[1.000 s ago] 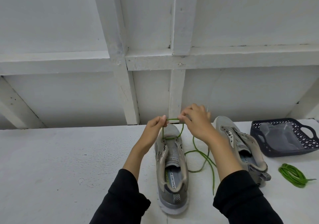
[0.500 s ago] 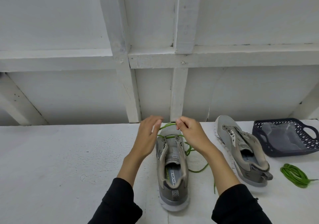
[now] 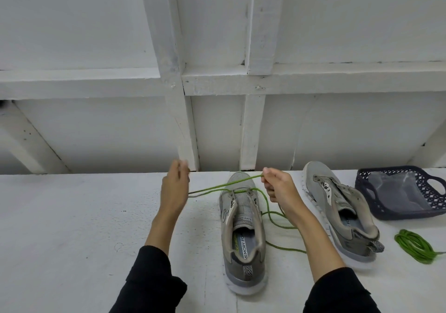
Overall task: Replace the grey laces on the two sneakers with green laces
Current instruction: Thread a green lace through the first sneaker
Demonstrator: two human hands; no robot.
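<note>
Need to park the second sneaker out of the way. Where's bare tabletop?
Widest bare stretch: table left of the left hand. Crowded on the right: laced sneaker, trailing green lace, second sneaker, basket, coiled lace.

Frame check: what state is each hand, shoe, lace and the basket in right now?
Left hand: holds green lace, pulled out leftward.
Right hand: pinches green lace.
Green lace: through front eyelets only.
Middle shoe: upright, barely laced.
Right shoe: unlaced.
Coiled lace: bundled, unused.
Basket: holds clear plastic.
</note>
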